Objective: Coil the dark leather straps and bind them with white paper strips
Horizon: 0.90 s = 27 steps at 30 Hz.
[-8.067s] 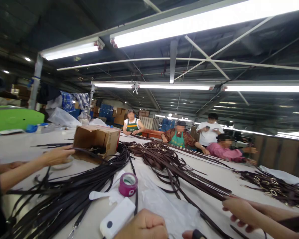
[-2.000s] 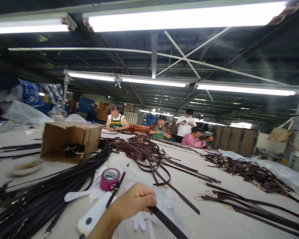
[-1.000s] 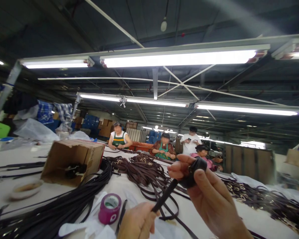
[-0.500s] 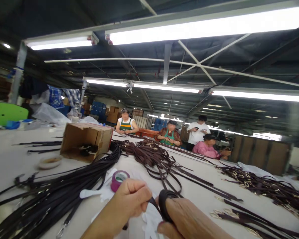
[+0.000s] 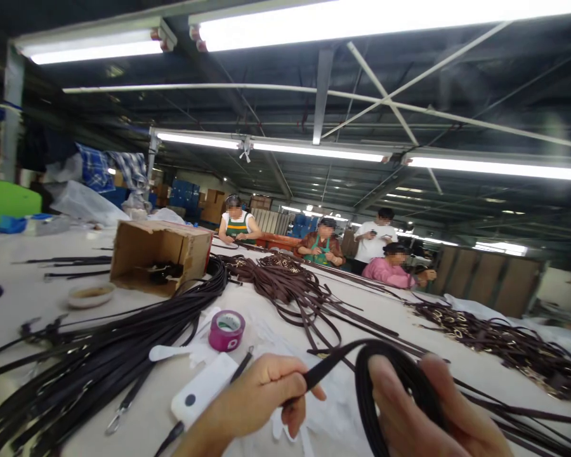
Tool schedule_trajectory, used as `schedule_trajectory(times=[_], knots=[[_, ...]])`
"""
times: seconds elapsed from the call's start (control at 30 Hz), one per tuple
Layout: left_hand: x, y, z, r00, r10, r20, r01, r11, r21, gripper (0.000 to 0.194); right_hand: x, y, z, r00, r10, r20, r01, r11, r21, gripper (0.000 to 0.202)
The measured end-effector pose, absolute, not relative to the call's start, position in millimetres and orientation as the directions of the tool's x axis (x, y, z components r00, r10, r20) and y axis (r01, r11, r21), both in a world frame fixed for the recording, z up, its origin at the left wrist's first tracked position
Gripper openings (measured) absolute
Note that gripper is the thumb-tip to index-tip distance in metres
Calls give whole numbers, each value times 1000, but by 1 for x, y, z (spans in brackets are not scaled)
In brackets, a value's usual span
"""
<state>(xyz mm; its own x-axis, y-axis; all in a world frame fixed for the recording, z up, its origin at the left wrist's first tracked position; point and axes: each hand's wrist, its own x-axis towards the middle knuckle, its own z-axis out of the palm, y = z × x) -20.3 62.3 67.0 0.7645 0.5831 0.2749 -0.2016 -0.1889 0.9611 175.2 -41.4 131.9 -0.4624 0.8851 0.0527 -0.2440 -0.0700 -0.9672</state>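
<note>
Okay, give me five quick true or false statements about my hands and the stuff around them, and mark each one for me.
1. The left hand grips a dark strap that runs to the coil in the right hand. True.
2. The right hand holds a roll of tape. False: it holds the coil; the purple tape roll lies apart from both hands.
3. The cardboard box is open, with dark items inside. True.
4. Only one other person is in view. False: at least four people show in the background.
5. The white object with a dark round spot is nearer the camera than the purple tape roll. True.
</note>
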Motion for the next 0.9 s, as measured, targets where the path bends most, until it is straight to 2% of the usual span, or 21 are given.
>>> schedule_trajectory(times=[0.07, 0.13, 0.2, 0.27, 0.33, 0.4, 0.47, 0.53, 0.6, 0.7, 0.8, 0.87, 0.9], knots=[[-7, 60, 52, 731, 634, 251, -246, -97, 964, 50, 163, -37, 140, -351, 917, 190, -487, -6, -873, 38], [2, 58, 41, 688, 669, 282, -265, -130, 955, 58, 153, -28, 144, -226, 930, 290, -639, 83, -765, 29], [4, 56, 36, 652, 651, 389, -221, -328, 919, 56, 148, -16, 144, -151, 921, 360, -663, 176, -728, 30], [1, 55, 37, 621, 597, 508, -131, -560, 818, 43, 147, -6, 139, -111, 893, 437, -615, 284, -736, 34], [-3, 56, 40, 580, 577, 576, -9, -702, 712, 29, 150, 3, 132, -115, 850, 514, -496, 400, -771, 36], [-8, 57, 43, 557, 589, 586, 122, -756, 643, 35, 153, 10, 124, -139, 807, 573, -312, 514, -799, 36], [-14, 56, 46, 582, 612, 536, 196, -745, 638, 38, 157, 16, 115, -145, 768, 623, -69, 621, -781, 33], [-21, 53, 50, 618, 657, 431, 185, -655, 733, 35, 161, 22, 107, -200, 713, 672, 246, 700, -670, 29], [-28, 50, 55, 624, 709, 329, 152, -523, 839, 32, 164, 28, 100, -316, 663, 678, 529, 717, -455, 29], [-39, 50, 67, 623, 740, 253, 81, -383, 920, 28, 164, 33, 94, -448, 695, 562, 752, 633, -184, 33], [-45, 60, 74, 723, 682, 110, 2, -161, 987, 18, 159, 31, 93, -470, 806, 360, 861, 508, -14, 35], [-48, 68, 73, 799, 602, -12, 41, -36, 999, 13, 153, 26, 94, -459, 861, 218, 888, 450, 91, 37], [-49, 71, 70, 833, 549, -68, 84, -3, 996, 17, 149, 22, 95, -455, 878, 151, 890, 440, 122, 39]])
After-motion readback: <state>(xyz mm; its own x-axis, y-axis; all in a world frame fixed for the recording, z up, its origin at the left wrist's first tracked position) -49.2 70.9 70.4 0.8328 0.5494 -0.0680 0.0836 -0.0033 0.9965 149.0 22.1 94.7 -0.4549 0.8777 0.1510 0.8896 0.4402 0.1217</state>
